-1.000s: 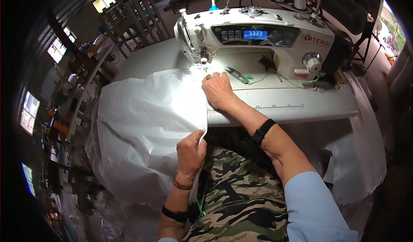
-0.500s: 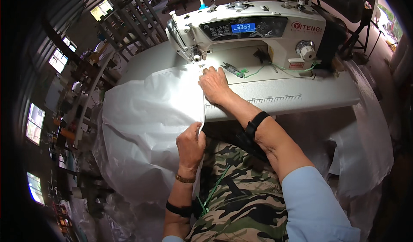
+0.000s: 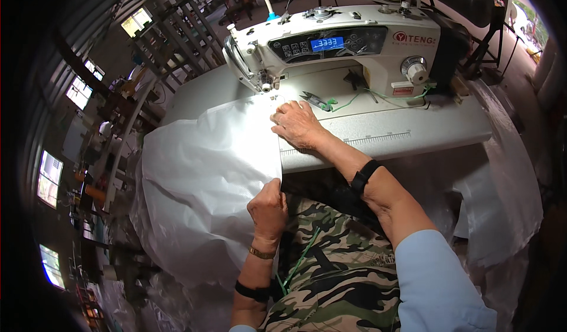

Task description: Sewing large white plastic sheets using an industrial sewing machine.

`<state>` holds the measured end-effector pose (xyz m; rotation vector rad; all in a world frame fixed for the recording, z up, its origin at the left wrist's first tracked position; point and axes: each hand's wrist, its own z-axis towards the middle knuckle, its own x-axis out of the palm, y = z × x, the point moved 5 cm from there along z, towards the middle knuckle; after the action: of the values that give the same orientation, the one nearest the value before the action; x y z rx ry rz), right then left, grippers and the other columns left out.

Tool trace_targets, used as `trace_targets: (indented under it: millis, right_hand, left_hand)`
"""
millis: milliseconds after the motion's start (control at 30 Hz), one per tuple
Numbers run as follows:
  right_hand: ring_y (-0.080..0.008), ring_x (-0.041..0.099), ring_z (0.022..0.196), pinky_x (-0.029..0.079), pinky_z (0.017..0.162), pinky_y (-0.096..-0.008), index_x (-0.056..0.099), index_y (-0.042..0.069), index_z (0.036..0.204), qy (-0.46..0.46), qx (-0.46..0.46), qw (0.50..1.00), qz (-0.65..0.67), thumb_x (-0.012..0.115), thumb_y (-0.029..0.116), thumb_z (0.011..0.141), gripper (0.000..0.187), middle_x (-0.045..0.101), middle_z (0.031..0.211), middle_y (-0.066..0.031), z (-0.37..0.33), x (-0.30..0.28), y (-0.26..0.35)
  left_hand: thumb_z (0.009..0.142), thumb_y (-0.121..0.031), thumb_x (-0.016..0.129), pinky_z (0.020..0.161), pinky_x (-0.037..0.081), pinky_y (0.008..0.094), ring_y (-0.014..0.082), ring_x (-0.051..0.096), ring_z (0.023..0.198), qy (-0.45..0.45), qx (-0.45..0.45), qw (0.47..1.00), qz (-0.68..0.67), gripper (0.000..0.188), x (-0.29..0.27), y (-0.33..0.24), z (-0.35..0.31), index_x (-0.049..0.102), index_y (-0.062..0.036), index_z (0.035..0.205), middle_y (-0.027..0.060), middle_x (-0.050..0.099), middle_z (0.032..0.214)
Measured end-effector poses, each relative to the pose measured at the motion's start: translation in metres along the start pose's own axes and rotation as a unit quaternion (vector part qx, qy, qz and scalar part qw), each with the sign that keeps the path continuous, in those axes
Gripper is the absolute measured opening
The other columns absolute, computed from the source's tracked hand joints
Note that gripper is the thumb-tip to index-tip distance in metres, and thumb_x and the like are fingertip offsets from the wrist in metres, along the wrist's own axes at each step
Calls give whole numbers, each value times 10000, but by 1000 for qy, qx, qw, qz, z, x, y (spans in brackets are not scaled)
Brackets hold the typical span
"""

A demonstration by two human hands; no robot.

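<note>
A large white plastic-like sheet (image 3: 201, 161) spreads over the left of the sewing table, its right edge running from the needle area toward my lap. My left hand (image 3: 269, 211) is closed on that edge at the table's front. Farther up, my right hand (image 3: 297, 123) has its fingers bent and pressed together on the same edge, just in front of the needle; its fingertips are partly hidden. The white sewing machine (image 3: 336, 43) stands beyond, its lamp shining brightly on the sheet by the presser foot.
Small thread snips (image 3: 317, 100) lie on the machine bed right of the needle, beside green thread (image 3: 348, 103). A ruler scale (image 3: 378, 137) runs along the table front. More translucent sheeting (image 3: 502, 178) hangs at the right. A green strand (image 3: 301, 258) lies across my camouflage-patterned apron.
My right hand has drawn back slightly from the needle, toward me. My left hand has shifted a little down and right, still gripping the sheet edge. The view has tilted slightly.
</note>
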<state>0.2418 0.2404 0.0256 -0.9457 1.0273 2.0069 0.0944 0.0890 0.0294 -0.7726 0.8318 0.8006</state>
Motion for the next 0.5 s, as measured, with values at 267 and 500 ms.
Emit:
trace_targets:
  millis: [267,500]
  right_hand:
    - [-273,487,1205,284,1082,-484,697,93,1152,-9,-11,1000,-10,518,357,964,370,593,1210,-120,1,1,2]
    - [-295,462,1265,255,1110,-511,675,55,1180,21,-5,1000,4,536,305,968,356,577,1300,-156,2,1,4]
  left_hand:
    - [765,5,658,654,499,431,350,646,777,-4,21,1000,19,230,6,15,36,628,-42,988,149,647,866]
    - [785,-25,652,609,475,474,387,620,664,11,39,998,46,94,24,30,94,559,-29,771,170,617,723]
